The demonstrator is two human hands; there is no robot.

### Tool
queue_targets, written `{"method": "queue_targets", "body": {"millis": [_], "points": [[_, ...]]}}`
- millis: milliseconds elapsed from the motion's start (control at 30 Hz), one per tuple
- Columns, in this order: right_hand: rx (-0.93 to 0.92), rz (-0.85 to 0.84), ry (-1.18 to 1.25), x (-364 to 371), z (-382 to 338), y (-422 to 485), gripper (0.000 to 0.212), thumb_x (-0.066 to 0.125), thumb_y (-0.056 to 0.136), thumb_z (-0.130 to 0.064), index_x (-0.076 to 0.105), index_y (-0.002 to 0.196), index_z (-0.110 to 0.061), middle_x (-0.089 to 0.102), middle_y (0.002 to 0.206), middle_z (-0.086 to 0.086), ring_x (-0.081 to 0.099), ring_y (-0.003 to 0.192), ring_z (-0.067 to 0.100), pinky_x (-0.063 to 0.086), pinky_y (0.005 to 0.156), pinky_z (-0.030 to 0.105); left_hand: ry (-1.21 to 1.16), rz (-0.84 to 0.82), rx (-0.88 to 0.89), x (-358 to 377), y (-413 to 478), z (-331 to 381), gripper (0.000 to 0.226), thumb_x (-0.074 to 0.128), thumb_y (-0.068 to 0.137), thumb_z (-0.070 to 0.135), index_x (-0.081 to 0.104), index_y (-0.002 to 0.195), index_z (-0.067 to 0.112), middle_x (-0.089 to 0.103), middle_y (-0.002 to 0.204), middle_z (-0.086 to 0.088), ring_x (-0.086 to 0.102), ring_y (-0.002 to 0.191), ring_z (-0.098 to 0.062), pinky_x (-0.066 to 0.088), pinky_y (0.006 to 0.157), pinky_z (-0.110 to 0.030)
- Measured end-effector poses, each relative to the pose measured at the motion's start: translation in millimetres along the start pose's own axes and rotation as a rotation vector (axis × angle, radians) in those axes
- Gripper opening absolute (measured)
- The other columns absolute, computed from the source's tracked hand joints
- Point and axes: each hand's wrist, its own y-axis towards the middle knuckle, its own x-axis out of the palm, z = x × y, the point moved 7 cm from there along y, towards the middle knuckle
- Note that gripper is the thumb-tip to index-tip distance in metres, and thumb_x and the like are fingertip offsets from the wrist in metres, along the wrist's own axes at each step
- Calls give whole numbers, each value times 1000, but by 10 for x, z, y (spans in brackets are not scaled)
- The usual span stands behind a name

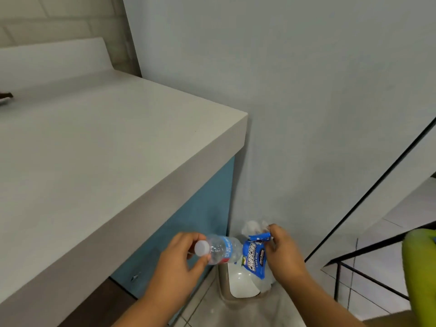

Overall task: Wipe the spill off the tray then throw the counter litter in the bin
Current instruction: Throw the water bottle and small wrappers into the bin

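Observation:
My left hand [179, 260] grips a clear plastic bottle [220, 250] with a white cap and a blue label, held sideways with the cap toward me. My right hand [283, 253] pinches a blue snack wrapper [256, 258] and a crumpled white tissue [253, 227]. Both hands hover just above a small bin [243, 286] with a white liner, which stands on the floor in the corner between the counter and the wall. The tray is not in view.
A pale grey counter [94, 149] with a blue cabinet front [200, 208] fills the left. A light wall [295, 114] rises behind the bin. A black metal frame [354, 274] and a green object [420, 267] are at the right. A dark item [6, 96] lies at the counter's far left edge.

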Motion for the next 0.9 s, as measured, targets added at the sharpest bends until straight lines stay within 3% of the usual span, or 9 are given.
{"method": "queue_targets", "body": {"millis": [100,200,367,467,567,700,833,900], "points": [[23,16,-98,406,394,72,14,49,86,-8,49,80,-21,56,83,6,59,71,23,51,64,37,9,-16,1,278,-25,-429,29,73,75,14,61,92,35,58,94,14,59,92,-2,47,79,-12],[47,40,-161,751,753,117,11,50,89,-12,56,90,-21,48,91,4,56,77,22,50,71,31,19,-20,16,539,-23,-821,28,73,75,15,60,91,35,56,101,16,59,91,-4,47,78,-13],[36,18,-155,1291,1256,263,24,47,83,-3,44,74,-26,51,81,-1,51,80,20,42,67,30,8,-6,35,897,-25,-1375,26,73,76,20,60,92,35,56,102,17,60,92,-5,48,79,-17],[14,50,-121,1539,1536,337,23,48,79,2,57,89,-16,56,87,-2,53,80,21,42,68,29,-30,27,67,1046,-14,-1643,21,70,74,29,60,92,34,57,100,15,61,91,-6,49,78,-17],[18,39,-113,1803,1805,378,25,48,82,0,57,90,-22,55,90,-6,53,77,18,40,65,26,-69,62,101,1157,-19,-1859,22,65,70,39,61,92,34,60,99,12,62,90,-9,51,77,-20],[-1,-20,-223,2126,2121,429,32,48,83,-3,60,106,-20,51,101,-9,56,91,21,41,72,25,-94,75,155,1286,-27,-2065,21,66,71,36,62,91,34,60,98,12,63,89,-9,51,78,-20],[-38,-47,-277,2344,2307,449,32,51,79,-3,62,104,-20,58,110,0,57,98,23,43,78,26,-120,93,192,1360,-30,-2189,24,74,74,25,62,93,34,61,97,13,65,87,-7,53,78,-21],[-25,-64,-290,2421,2368,454,34,51,79,-4,62,103,-26,58,111,-4,57,96,20,46,81,25,-141,87,209,1377,-40,-2196,25,74,72,31,61,93,36,61,97,13,65,86,-7,53,77,-19]]}}
